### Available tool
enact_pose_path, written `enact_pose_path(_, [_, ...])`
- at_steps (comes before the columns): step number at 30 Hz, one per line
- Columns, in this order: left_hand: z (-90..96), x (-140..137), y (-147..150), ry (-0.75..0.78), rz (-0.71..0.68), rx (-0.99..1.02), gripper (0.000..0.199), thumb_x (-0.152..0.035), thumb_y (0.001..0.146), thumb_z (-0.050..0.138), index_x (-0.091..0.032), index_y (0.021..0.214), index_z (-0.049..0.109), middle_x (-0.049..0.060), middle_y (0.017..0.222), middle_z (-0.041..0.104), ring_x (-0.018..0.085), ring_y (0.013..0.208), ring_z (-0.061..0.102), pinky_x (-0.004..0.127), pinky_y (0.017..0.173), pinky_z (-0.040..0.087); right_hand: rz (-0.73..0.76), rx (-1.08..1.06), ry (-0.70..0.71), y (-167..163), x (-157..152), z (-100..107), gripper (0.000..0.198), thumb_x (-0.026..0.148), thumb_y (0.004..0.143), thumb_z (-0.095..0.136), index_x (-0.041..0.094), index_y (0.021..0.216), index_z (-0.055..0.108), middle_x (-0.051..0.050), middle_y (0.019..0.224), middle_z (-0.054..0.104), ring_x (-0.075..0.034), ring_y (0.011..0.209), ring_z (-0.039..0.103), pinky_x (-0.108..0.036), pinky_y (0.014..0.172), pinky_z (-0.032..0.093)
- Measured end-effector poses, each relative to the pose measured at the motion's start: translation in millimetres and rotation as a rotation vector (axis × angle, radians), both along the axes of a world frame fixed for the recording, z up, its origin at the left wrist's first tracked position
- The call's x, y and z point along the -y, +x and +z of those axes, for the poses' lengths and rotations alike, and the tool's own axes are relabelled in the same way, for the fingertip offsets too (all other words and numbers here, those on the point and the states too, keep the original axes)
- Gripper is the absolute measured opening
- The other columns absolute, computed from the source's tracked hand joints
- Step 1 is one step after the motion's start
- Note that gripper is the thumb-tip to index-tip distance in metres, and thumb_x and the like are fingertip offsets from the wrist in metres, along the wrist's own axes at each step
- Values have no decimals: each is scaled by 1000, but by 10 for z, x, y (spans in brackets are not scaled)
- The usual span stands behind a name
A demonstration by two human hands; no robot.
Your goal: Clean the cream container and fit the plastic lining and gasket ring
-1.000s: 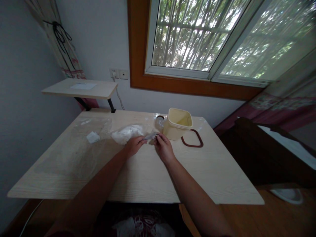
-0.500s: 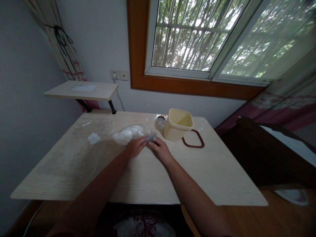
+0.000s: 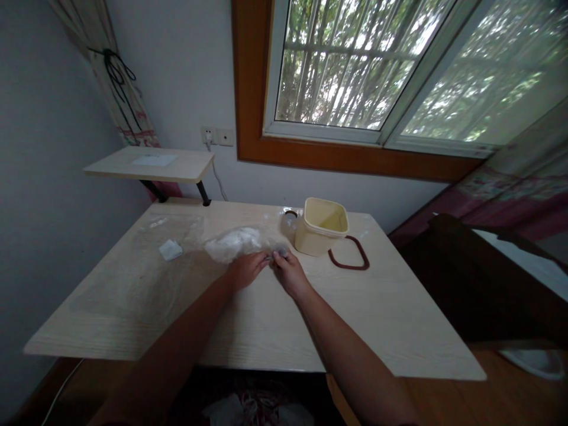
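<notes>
A clear plastic bag [image 3: 233, 242] with something whitish inside lies across the middle of the table. Its gathered end is pinched in my left hand [image 3: 247, 269], fingers closed. Right beside it, my right hand [image 3: 290, 273] is also closed on the bunched plastic, thumb on top. The two hands almost touch at the fingertips. Just beyond my right hand stands a cream plastic bin [image 3: 310, 236], upright with its open top showing. A brown rounded frame-like ring [image 3: 366, 260] rests on the table to the bin's right.
A large sheet of clear plastic [image 3: 128, 284] covers the table's left part, with a small white packet [image 3: 170, 249] on it. A clear object with a brown rim [image 3: 290, 215] is left of the bin. At the back left rises a small shelf [image 3: 186, 168].
The view has shifted slightly. My right hand has turned and now grips the bag's end in a tighter bunch; my left hand stays pinched on it.
</notes>
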State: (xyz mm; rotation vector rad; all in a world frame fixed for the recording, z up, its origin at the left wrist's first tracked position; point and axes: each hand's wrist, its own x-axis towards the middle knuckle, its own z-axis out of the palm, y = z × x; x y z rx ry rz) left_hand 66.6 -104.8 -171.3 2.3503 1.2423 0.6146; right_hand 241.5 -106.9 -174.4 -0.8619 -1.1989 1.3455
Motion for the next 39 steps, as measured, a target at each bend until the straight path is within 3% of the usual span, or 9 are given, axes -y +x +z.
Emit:
enact_pose_path(6, [34,2,19,-28,-25,16,30,-40,104,40,-21,109,62,7,104,71,22,95,66,32,84,48,80,-287,-222,-50,99,155,38,55,77,76,24,85,57,5,75,56,-8,49,32,-25,52,36])
enact_pose_path(11, [45,28,17,11,-49,-20,34,-46,102,44,-18,105,63,7,98,70,22,92,65,31,80,46,31,-331,-296,-51,119,211,47,61,80,73,24,74,44,9,60,38,-7,45,26,-22,44,28])
enact_pose_path(21, [-38,28,-6,100,-90,-95,41,-49,105,37,-19,95,64,5,90,70,19,86,64,28,74,43,-63,-388,-211,-23,122,179,55,54,86,71,23,63,33,11,51,27,-7,44,17,-21,41,24])
enact_pose_path(33, [-7,8,-19,28,-77,10,40,-44,105,37,-20,94,66,3,83,69,18,79,62,28,69,40,-234,-164,1,49,158,172,50,55,89,65,23,61,38,9,52,33,-9,47,29,-23,45,28])
enact_pose_path(39, [-9,-12,-29,-19,-59,88,40,-45,104,38,-19,92,66,3,80,68,17,77,61,28,71,41,-279,-126,40,48,173,178,47,54,92,62,23,63,42,8,52,38,-10,48,34,-25,48,32])
